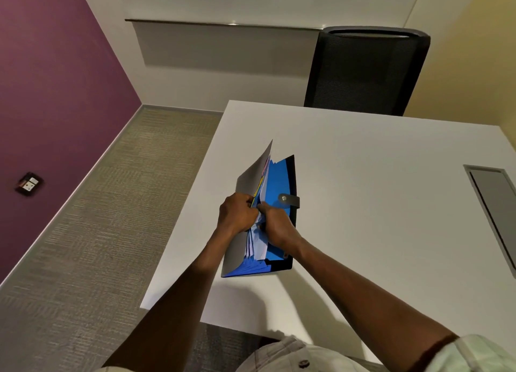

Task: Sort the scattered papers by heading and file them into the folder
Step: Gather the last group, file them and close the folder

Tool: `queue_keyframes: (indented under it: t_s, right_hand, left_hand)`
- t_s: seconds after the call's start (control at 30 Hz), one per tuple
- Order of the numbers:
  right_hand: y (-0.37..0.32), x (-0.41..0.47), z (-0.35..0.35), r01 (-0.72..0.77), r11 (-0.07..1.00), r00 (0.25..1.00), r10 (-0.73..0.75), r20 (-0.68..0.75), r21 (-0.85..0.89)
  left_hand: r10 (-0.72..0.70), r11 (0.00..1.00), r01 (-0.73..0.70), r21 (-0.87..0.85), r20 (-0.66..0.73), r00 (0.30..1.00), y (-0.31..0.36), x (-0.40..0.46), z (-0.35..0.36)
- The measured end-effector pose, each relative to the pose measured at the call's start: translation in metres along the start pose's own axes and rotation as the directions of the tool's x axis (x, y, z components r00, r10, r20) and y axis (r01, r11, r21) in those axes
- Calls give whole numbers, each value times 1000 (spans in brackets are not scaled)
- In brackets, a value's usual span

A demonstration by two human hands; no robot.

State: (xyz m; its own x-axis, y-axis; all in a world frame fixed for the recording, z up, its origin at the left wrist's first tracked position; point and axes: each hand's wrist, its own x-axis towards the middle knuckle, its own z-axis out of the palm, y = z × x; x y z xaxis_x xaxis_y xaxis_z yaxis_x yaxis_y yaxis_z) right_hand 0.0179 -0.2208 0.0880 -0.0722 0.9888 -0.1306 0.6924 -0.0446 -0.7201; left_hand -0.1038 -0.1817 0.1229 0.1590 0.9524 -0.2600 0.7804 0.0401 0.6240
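A blue expanding folder point(279, 176) with a black back and a grey snap strap stands on its long edge on the white table point(363, 204), near the left edge. Its grey front cover point(251, 173) is pulled open to the left. White papers point(258, 246) and coloured dividers stick up between the pockets. My left hand point(237, 214) grips the front cover and the nearest sheets. My right hand point(275, 225) is pressed into the pockets, its fingers closed among the papers and the blue dividers. Both hands meet at the folder's top opening.
A black mesh office chair point(365, 70) stands behind the table's far edge. A grey cable hatch point(494, 204) is set into the table at the right. Carpet floor lies to the left, with a purple wall carrying a socket point(29, 183).
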Motion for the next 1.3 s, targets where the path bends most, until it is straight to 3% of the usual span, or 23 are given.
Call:
queue_keyframes:
  t_s: [0.07,0.13,0.2,0.27,0.37,0.5,0.63,0.7,0.8,0.9,1.03,1.2,1.3]
  right_hand:
    - [4,-4,-7,-14,1000,1000,14,-8,-13]
    - [10,-8,-19,1,997,986,-14,-166,-79]
    - [17,-14,-32,-10,975,930,-73,-360,-224]
    - [26,-20,-45,-42,956,879,-102,-466,-289]
    - [47,-24,-63,-166,955,847,11,-532,-245]
    - [84,-25,-74,-251,951,889,153,-433,-180]
    - [102,-25,-82,-241,963,923,265,-280,118]
    - [103,-31,-87,-166,959,955,214,-205,231]
    - [115,-35,-91,-112,987,981,128,-143,112]
    - [131,-39,-100,-148,987,965,132,-228,-55]
    - [149,-45,-114,-198,979,907,164,-388,-48]
    - [168,-44,-127,-317,922,806,385,-450,222]
    - [176,-44,-128,-373,888,768,458,-447,268]
  left_hand:
    - [4,1000,-4,22,-6,1000,2,-1,2]
    - [10,999,-10,38,-1,1000,4,0,5]
    - [26,998,-27,65,15,1000,6,2,7]
    - [38,997,-41,73,38,999,8,3,11]
    - [45,995,-51,92,63,997,12,4,18]
    - [49,992,-56,117,59,997,18,3,28]
    - [54,992,-62,107,68,996,32,1,48]
    - [59,993,-65,98,61,996,45,0,60]
    - [79,989,-86,122,63,995,65,-1,77]
    - [99,986,-109,124,84,991,79,-2,92]
    - [109,988,-122,91,135,985,90,-3,107]
    - [71,994,-81,79,126,989,110,-8,124]
    - [52,990,-70,126,140,989,124,-14,144]
